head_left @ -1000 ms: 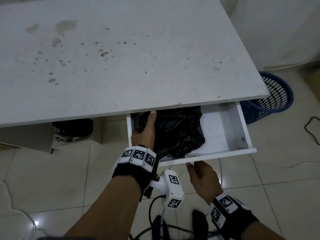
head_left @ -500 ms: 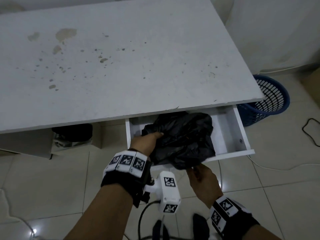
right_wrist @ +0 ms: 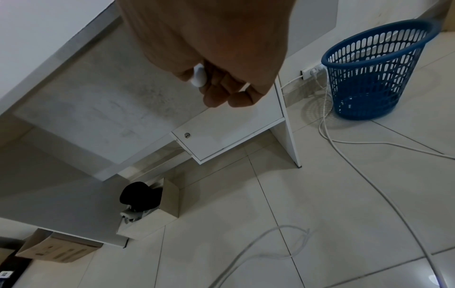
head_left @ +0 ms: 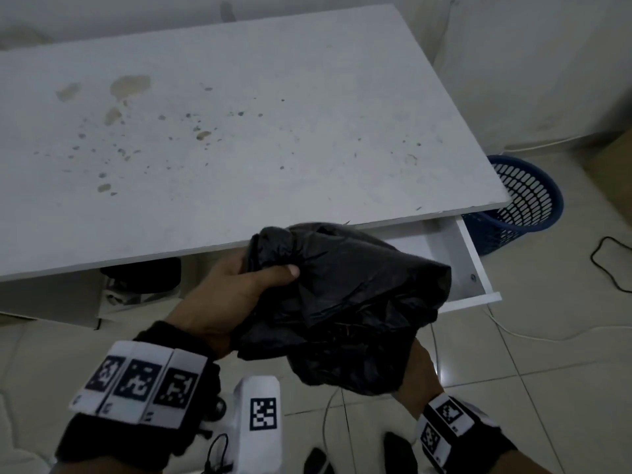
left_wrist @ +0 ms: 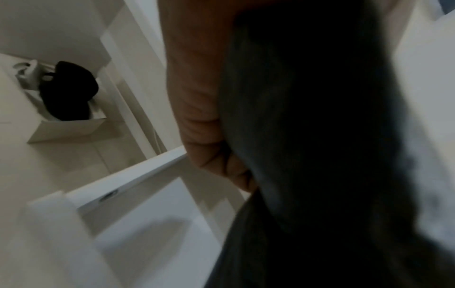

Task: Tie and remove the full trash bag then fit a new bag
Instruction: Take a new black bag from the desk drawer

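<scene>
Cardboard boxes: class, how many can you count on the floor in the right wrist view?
2. One open cardboard box stands under the desk with a dark object inside; a second cardboard box lies at the lower left edge. Others may be hidden behind the desk.

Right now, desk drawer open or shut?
Open. The drawer sticks out from under the desk top; the right hand grips its handle.
</scene>
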